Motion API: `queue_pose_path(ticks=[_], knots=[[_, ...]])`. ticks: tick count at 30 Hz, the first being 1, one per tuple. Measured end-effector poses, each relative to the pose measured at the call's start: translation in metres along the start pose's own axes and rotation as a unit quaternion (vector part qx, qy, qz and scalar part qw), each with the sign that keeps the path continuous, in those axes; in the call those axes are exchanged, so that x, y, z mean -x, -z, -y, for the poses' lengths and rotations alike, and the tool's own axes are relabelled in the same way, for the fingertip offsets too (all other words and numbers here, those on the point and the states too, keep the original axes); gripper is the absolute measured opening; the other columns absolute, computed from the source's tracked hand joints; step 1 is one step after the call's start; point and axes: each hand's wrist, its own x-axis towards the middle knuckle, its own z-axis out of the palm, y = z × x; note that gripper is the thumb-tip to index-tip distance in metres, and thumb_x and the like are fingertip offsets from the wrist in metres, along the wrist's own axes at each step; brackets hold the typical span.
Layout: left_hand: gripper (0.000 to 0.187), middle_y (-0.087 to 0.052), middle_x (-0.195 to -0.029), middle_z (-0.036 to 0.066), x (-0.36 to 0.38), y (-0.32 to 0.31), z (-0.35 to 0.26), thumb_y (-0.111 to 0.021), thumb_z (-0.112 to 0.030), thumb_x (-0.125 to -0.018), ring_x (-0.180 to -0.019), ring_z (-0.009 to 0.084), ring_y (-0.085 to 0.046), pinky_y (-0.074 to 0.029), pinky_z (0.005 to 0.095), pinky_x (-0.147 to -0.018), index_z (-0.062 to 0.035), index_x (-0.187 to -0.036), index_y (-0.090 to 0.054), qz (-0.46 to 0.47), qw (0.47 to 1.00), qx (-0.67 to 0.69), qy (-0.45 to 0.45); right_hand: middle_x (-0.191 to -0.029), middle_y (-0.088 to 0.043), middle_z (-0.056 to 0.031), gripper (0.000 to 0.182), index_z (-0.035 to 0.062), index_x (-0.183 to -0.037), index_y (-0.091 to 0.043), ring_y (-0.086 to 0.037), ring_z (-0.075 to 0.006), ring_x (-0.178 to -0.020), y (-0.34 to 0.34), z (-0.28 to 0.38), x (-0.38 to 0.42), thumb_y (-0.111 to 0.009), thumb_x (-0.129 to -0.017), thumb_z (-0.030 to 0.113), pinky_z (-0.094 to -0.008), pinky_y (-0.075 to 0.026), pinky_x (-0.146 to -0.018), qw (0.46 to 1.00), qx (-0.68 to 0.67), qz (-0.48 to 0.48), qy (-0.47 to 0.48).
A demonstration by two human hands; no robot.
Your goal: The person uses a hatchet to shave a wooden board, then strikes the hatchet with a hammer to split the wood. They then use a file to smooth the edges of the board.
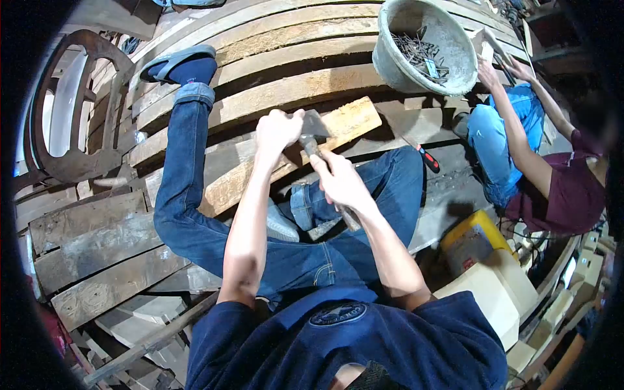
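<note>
My right hand is wrapped around the handle of a hammer, whose head end reaches over a rough light wooden plank. The plank lies slanted between my legs, across the slats. Close to the hammer's head, my left hand is closed above the plank; whatever its fingers pinch is hidden. A screwdriver with a red and black handle rests on the boards to the right of my knee.
A grey bucket holding many nails stands at the upper right on the slatted wooden platform. A co-worker sits at the right. A yellow container is near my right elbow. Left is a dark curved frame.
</note>
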Motion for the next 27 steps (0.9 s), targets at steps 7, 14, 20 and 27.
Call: queue_pose_path(ticks=[7, 14, 20, 27], knots=[[0.062, -0.07, -0.098, 0.031, -0.006, -0.018, 0.021, -0.06, -0.055, -0.087, -0.102, 0.0409, -0.068, -0.053, 0.0456, -0.092, 0.0044, -0.095, -0.074, -0.018, 0.998, 0.039, 0.038, -0.059, -0.061, -0.0125, 0.04, -0.0049, -0.104, -0.06, -0.061, -0.0212, -0.045, -0.004, 0.003, 0.001, -0.052, -0.101, 0.034, -0.0377, -0.049, -0.047, 1.0, 0.021, 0.004, -0.016], [0.063, -0.068, -0.113, 0.029, -0.037, -0.026, -0.018, -0.059, -0.056, -0.086, -0.111, 0.0403, -0.065, -0.051, 0.0467, -0.095, 0.0024, -0.108, -0.072, 0.07, 0.995, 0.056, 0.033, -0.06, -0.052, -0.0037, 0.037, -0.0012, -0.116, -0.057, -0.05, -0.0111, -0.04, 0.024, -0.003, -0.016, -0.052, -0.102, 0.032, -0.0274, -0.04, -0.039, 1.0, 0.004, -0.014, -0.023], [0.063, -0.069, -0.108, 0.028, -0.029, -0.006, 0.016, -0.059, -0.055, -0.085, -0.108, 0.0394, -0.067, -0.051, 0.0448, -0.093, 0.0028, -0.104, -0.072, 0.072, 0.997, 0.026, 0.028, -0.061, -0.061, -0.0124, 0.036, -0.0048, -0.094, -0.057, -0.061, -0.0203, -0.045, -0.001, 0.024, -0.003, -0.055, -0.099, 0.03, -0.0376, -0.047, -0.045, 0.999, 0.019, -0.011, -0.036], [0.062, -0.066, -0.063, 0.019, -0.032, -0.02, 0.033, -0.057, -0.053, -0.088, -0.07, 0.0303, -0.07, -0.052, 0.0413, -0.072, 0.0031, -0.066, -0.069, 0.102, 0.985, 0.129, 0.042, -0.065, -0.061, -0.0143, 0.036, -0.0058, -0.091, -0.056, -0.062, -0.0209, -0.047, 0.007, 0.027, -0.008, -0.054, -0.1, 0.029, -0.0383, -0.049, -0.047, 0.998, 0.043, 0.032, -0.038]])
